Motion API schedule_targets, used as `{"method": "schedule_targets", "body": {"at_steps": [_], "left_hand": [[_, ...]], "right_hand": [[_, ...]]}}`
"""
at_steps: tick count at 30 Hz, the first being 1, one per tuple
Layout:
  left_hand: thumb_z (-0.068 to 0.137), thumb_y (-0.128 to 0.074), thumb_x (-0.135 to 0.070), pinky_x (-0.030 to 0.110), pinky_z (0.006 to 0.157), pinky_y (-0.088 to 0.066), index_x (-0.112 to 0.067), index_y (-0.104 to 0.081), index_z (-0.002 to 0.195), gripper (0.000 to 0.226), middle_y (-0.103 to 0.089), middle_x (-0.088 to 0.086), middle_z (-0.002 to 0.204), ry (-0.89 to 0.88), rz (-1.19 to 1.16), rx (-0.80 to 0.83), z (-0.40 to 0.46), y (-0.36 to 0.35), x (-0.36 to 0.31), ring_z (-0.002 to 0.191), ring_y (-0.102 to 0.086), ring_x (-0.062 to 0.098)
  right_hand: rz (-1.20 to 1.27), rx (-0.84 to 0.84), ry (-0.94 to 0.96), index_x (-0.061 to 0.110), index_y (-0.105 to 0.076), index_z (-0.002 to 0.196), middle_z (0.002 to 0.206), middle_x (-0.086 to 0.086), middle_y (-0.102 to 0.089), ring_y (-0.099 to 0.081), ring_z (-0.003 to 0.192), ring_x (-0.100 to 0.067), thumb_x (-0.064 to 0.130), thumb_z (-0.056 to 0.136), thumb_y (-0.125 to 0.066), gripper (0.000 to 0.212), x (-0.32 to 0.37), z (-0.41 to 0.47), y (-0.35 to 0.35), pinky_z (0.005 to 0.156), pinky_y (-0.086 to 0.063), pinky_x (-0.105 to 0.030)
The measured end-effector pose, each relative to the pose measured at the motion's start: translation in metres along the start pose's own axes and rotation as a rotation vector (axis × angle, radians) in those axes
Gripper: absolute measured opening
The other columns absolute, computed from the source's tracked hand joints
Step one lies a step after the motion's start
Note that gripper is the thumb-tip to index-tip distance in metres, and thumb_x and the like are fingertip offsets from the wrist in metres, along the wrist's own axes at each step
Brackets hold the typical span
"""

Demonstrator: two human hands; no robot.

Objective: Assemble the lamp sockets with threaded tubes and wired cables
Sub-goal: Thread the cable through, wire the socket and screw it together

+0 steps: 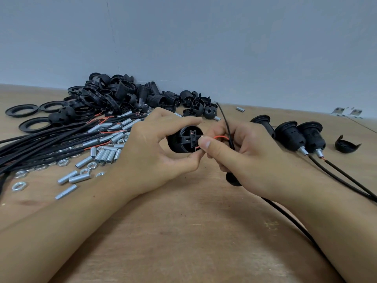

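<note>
Now left hand point(151, 146) grips black socket point(184, 138) — right hand point(240, 154) pinches red wire point(221, 137).

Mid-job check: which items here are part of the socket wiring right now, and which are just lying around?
In use:
left hand gripping socket body
right hand pinching red wire
black cable

Lying about:
three finished sockets
loose cap
metal brackets

Black plastic, silver metal, tan wood

Socket point(184, 139) is black; its wire point(221, 137) runs red; cables point(40, 137) black; threaded tubes point(106, 155) and nuts point(18, 185) shine silver; table point(183, 231) tan; wall point(204, 48) grey-blue.
</note>
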State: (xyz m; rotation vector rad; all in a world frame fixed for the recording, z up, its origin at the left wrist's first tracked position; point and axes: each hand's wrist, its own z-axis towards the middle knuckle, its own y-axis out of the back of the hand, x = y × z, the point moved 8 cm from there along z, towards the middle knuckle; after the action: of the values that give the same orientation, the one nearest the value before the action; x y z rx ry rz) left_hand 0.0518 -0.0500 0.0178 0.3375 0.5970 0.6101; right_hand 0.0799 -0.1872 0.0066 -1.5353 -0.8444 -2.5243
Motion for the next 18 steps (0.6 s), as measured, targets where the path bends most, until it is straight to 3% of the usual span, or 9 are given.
{"method": "schedule_targets", "body": {"at_steps": [4,12,18], "left_hand": [[0.07,-0.083,-0.021,0.031,0.079,-0.051,-0.009,-0.074,0.109,0.042,-0.072,0.001,0.091,0.002,-0.001,0.011,-0.0002,-0.0012,0.0001,0.09,-0.063,0.026],[0.069,-0.082,-0.023,0.032,0.073,-0.05,-0.01,-0.074,0.109,0.043,-0.072,0.002,0.087,0.059,-0.076,0.092,-0.0022,-0.0078,0.0023,0.087,-0.062,0.023],[0.068,-0.082,-0.031,0.042,0.076,-0.051,-0.013,-0.075,0.109,0.046,-0.073,0.004,0.09,0.137,-0.153,0.103,-0.0034,-0.0088,0.0088,0.086,-0.065,0.025]], "right_hand": [[0.044,-0.034,-0.001,0.02,-0.059,0.079,0.055,0.007,-0.053,-0.045,0.049,-0.011,0.026,0.092,-0.064,0.015,-0.002,0.001,-0.001,0.048,-0.038,-0.029],[-0.006,0.009,0.018,0.015,-0.062,0.084,0.057,0.009,-0.055,-0.045,0.05,-0.007,0.03,0.085,-0.061,0.016,-0.0002,0.001,-0.0012,0.05,-0.037,-0.024],[0.031,0.045,0.029,0.016,-0.06,0.082,0.057,0.013,-0.058,-0.046,0.053,-0.004,0.027,0.085,-0.061,0.012,0.0022,0.0003,-0.0029,0.056,-0.036,-0.02]]}}
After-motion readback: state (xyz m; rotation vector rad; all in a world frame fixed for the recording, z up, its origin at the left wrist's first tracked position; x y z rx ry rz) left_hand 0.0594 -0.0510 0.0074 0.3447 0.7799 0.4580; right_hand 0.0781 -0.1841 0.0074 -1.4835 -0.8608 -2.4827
